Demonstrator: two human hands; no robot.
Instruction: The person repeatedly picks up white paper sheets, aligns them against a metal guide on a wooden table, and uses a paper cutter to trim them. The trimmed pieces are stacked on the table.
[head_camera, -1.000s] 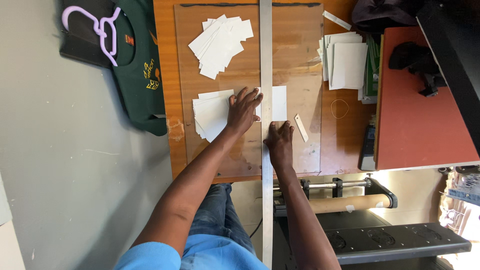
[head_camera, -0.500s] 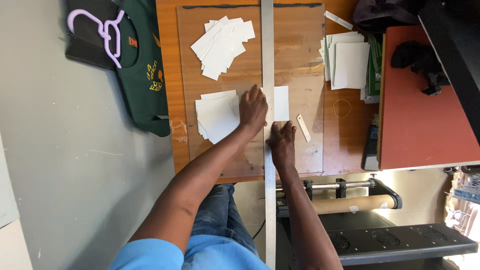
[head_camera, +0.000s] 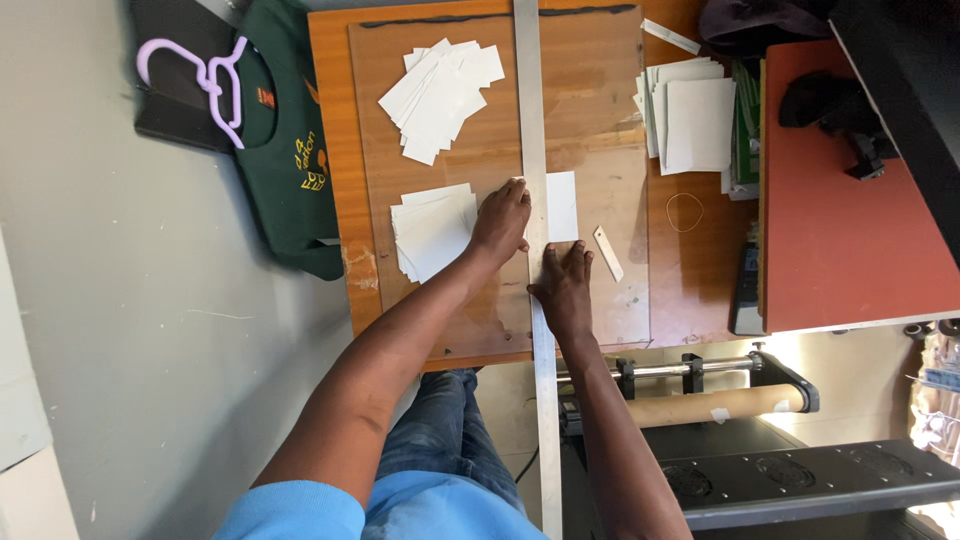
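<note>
- The orange-brown wooden table (head_camera: 690, 270) carries a clear scuffed plastic sheet (head_camera: 600, 120) that covers most of its top.
- A long grey metal straightedge (head_camera: 531, 110) runs the whole length of the sheet and past the table's near edge, between the person's arms.
- A dark green printed garment (head_camera: 285, 150) hangs over the table's left side, with a lilac plastic hanger (head_camera: 205, 70) lying on a black bag beside it.
- A red board (head_camera: 840, 220) lies right of the table.
- The left hand (head_camera: 502, 222) lies flat with fingers spread, palm down just left of the straightedge, its fingertips touching the rule's edge; it grips nothing.
- The right hand (head_camera: 566, 282) presses flat on the straightedge, fingers together and pointing up the rule, pinching nothing.
- A small white rectangular card (head_camera: 561, 205) lies under the straightedge, sticking out on its right side just above the right hand.
- A stack of white cut cards (head_camera: 430, 235) sits just left of the left hand.
</note>
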